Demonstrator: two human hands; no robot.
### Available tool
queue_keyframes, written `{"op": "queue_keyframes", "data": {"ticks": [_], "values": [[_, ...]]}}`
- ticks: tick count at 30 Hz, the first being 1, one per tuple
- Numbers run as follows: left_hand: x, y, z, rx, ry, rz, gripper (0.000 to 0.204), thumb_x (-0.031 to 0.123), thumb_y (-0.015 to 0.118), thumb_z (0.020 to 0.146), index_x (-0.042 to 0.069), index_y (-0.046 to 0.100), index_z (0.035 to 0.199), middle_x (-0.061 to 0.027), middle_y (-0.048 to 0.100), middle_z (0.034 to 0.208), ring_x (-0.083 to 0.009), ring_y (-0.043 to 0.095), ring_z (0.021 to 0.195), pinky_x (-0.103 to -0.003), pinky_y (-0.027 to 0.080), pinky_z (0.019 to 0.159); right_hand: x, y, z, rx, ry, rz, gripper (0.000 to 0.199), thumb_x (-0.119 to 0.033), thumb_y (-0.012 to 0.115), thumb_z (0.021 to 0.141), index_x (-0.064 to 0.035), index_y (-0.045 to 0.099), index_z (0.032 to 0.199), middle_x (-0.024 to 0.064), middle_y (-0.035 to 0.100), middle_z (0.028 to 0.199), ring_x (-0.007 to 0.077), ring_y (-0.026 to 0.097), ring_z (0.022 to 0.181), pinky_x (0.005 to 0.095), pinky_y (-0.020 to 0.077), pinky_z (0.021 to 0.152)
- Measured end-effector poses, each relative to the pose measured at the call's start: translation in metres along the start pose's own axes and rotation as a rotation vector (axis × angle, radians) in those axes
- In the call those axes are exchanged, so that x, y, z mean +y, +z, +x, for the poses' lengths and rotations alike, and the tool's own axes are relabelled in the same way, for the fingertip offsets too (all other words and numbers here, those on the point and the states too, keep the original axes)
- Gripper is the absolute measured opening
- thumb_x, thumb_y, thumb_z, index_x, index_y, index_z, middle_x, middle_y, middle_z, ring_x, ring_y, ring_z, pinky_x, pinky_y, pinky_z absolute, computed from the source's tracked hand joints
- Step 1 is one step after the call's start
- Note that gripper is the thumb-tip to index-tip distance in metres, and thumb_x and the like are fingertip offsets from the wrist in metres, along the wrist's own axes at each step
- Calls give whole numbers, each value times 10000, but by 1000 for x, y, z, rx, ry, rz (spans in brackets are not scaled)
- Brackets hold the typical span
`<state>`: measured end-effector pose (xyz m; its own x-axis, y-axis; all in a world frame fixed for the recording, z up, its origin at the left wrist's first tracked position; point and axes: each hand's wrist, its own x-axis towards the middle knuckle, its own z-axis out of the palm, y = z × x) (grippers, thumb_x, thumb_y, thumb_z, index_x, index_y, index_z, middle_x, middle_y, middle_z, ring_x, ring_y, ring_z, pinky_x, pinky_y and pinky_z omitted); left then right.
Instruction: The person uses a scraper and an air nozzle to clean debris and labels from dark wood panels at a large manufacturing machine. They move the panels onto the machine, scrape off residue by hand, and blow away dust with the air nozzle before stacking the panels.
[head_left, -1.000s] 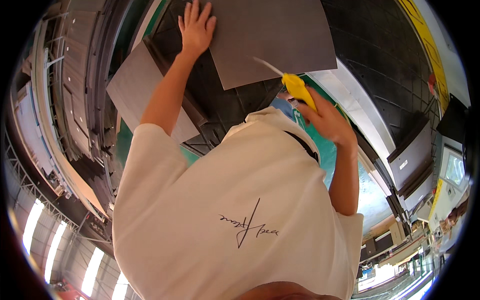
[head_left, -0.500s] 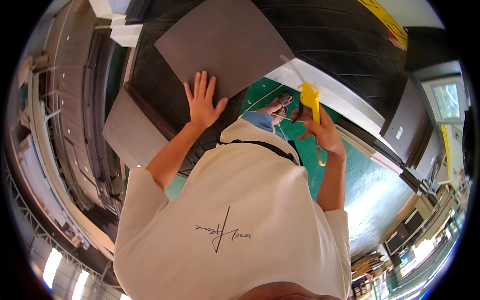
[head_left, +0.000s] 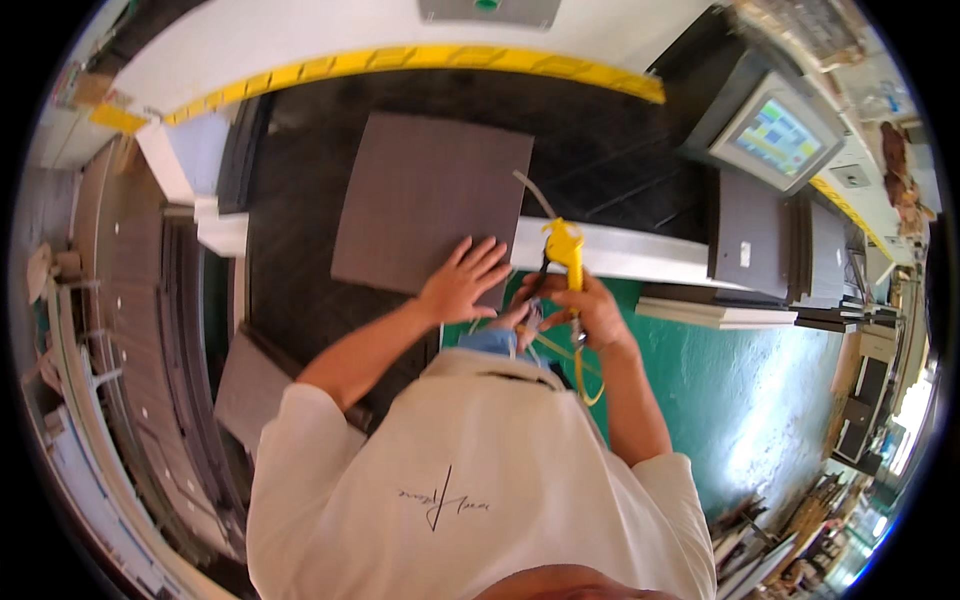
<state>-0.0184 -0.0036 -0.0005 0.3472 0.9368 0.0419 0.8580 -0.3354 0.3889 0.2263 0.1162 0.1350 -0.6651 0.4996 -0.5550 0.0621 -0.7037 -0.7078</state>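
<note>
A flat grey-brown panel [head_left: 425, 195] lies on the black machine bed [head_left: 610, 180]. Fingers spread, my left hand [head_left: 465, 283] rests on the panel's near right corner. My right hand [head_left: 598, 312] grips a yellow air blow gun [head_left: 566, 250] just right of that corner. The gun's thin nozzle reaches up past the panel's right edge. A yellow air hose [head_left: 588, 385] hangs from its lower end.
A white ledge [head_left: 625, 252] runs along the bed's near side. At the right stand a control screen [head_left: 778, 137] and upright dark panels [head_left: 750, 235]. A yellow strip [head_left: 400, 62] crosses the back. Another panel [head_left: 258, 385] leans at the left, and green floor [head_left: 690, 400] shows below.
The panel now lies turned, its edges squarer to the bed. My left hand has shifted along it to the near right corner. The view has swung, bringing the control screen in.
</note>
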Motion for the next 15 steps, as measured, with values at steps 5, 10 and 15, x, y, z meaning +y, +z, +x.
{"op": "queue_keyframes", "data": {"ticks": [5,10,15], "values": [[20,10,73,31,-326,-57,802,425,766,867,90,478,1538,-137,251,1711,-336,185,1594,-613,101,1268,14,16,50,128,-352,-174,531,-28,602,958,-15,439,1463,119,633,1145,173,665,949,320,580,829],[26,-27,56,41,-250,-1624,616,118,720,900,58,483,1465,-166,457,1557,-301,378,1513,-549,242,1253,-28,69,55,274,-632,-625,531,-132,620,1021,13,400,1482,162,642,1220,205,647,1122,358,521,978],[35,-106,12,515,-485,-1669,505,64,600,978,42,464,1464,-135,658,1204,-212,673,1080,-368,533,998,-119,97,62,64,-1349,-1364,439,-275,762,920,-4,674,1254,215,680,1257,396,658,1157,428,549,973]]}}
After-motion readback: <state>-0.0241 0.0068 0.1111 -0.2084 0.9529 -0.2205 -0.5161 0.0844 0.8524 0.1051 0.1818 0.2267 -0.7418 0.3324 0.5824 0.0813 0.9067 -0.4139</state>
